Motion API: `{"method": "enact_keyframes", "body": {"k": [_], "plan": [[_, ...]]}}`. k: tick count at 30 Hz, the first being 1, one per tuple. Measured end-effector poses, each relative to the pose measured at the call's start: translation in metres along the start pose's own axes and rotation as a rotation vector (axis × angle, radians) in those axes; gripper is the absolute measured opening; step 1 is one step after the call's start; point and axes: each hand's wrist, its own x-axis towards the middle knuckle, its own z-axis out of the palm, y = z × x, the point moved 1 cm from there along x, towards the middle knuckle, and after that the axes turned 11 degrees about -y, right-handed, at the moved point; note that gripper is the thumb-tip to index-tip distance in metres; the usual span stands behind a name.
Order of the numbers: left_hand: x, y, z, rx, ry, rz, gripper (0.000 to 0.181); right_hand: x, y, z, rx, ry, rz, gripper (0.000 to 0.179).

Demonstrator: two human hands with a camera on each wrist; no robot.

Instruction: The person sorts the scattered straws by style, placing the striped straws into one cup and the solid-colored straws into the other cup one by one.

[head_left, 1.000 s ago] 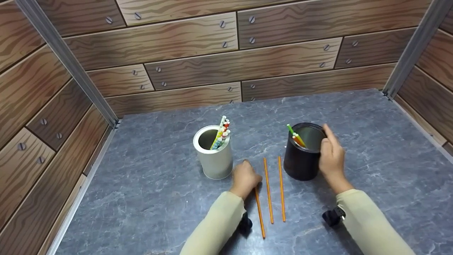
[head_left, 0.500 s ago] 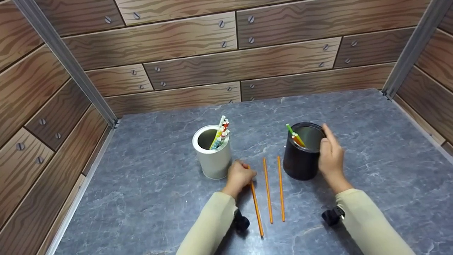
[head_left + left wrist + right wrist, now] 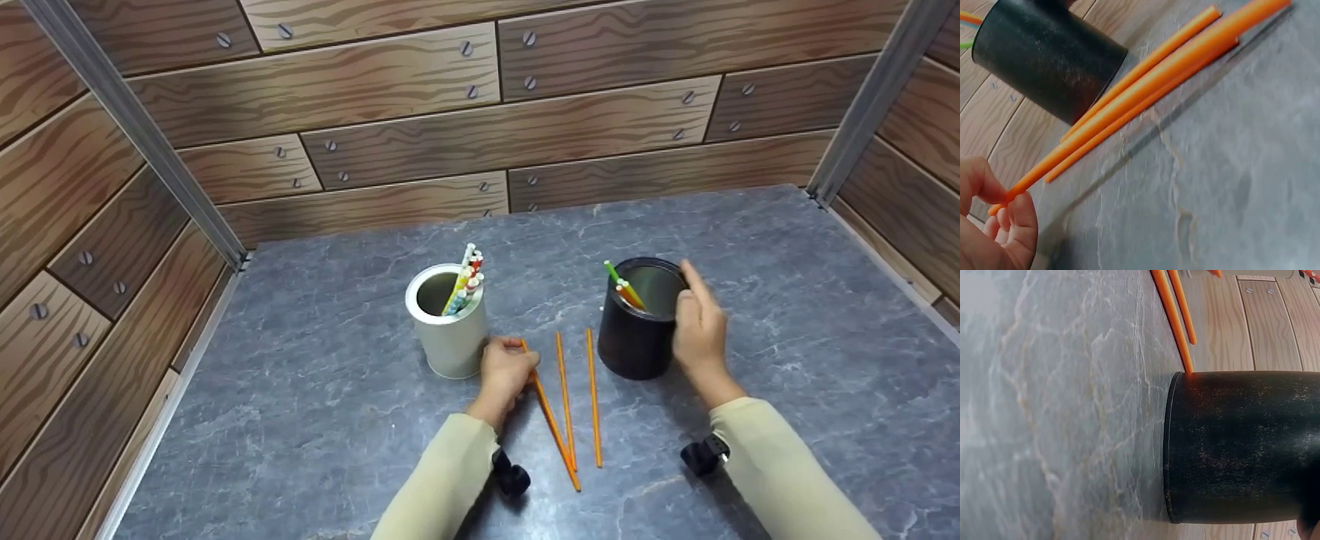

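Between thumb and fingers, my left hand (image 3: 504, 375) pinches the far end of an orange straw (image 3: 553, 424). In the left wrist view, this straw (image 3: 1145, 84) is held above the table, its shadow apart from it. Two more orange straws (image 3: 593, 405) lie on the table to its right; the held one's near end overlaps the closer of them in the head view. My right hand (image 3: 700, 337) holds the right side of a black can (image 3: 636, 345), its index finger reaching up along the rim. A few green, yellow and orange straws (image 3: 630, 294) lean inside that can.
Left of my left hand, almost against it, stands a white can (image 3: 452, 345) with several patterned straws (image 3: 466, 283). The grey marbled table (image 3: 315, 420) is enclosed by wood-patterned walls (image 3: 405, 150) at the back and sides.
My left hand has moved slightly left with the straw's far end. The straw's near end has swung right, over the middle straw. My right hand and the black can stay put.
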Motion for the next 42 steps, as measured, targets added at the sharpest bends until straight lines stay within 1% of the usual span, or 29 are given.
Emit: {"method": "enact_keyframes", "body": {"k": [3,4,6,10,17,21,23,27,30,32,38,42], "plan": [[0.0,0.006,0.001,0.007,0.024,0.046,0.028,0.0,0.0,0.0,0.001,0.0,-0.003,0.044],[0.0,0.008,0.002,-0.004,0.028,0.065,0.028,0.0,0.0,0.0,0.002,0.001,-0.003,0.044],[0.0,0.013,0.001,-0.045,0.034,0.108,0.027,0.0,0.0,0.001,0.003,0.004,-0.005,0.044],[-0.002,0.024,0.001,-0.156,0.028,0.178,0.026,0.0,-0.001,0.0,0.007,0.008,-0.012,0.043],[-0.011,0.046,0.001,-0.218,0.024,0.273,0.025,0.0,-0.001,0.0,-0.009,0.009,-0.01,0.044],[-0.017,0.057,0.0,-0.268,0.031,0.369,0.026,0.0,0.0,0.001,-0.019,0.011,-0.013,0.044],[-0.021,0.063,0.0,-0.308,0.041,0.422,0.027,-0.001,0.001,0.001,-0.026,0.018,-0.015,0.044],[-0.028,0.076,-0.003,-0.387,0.064,0.496,0.028,0.0,0.001,0.001,-0.019,0.028,-0.023,0.044],[-0.032,0.083,-0.004,-0.427,0.074,0.532,0.029,0.0,0.0,0.001,-0.021,0.03,-0.026,0.044],[-0.035,0.087,-0.005,-0.438,0.077,0.553,0.028,0.0,0.001,0.001,-0.024,0.029,-0.023,0.044],[-0.042,0.092,-0.005,-0.488,0.072,0.597,0.028,0.0,0.0,0.0,-0.019,0.022,-0.018,0.044],[-0.045,0.095,-0.006,-0.547,0.098,0.64,0.029,0.0,0.0,0.001,-0.009,0.019,-0.017,0.044]]}}
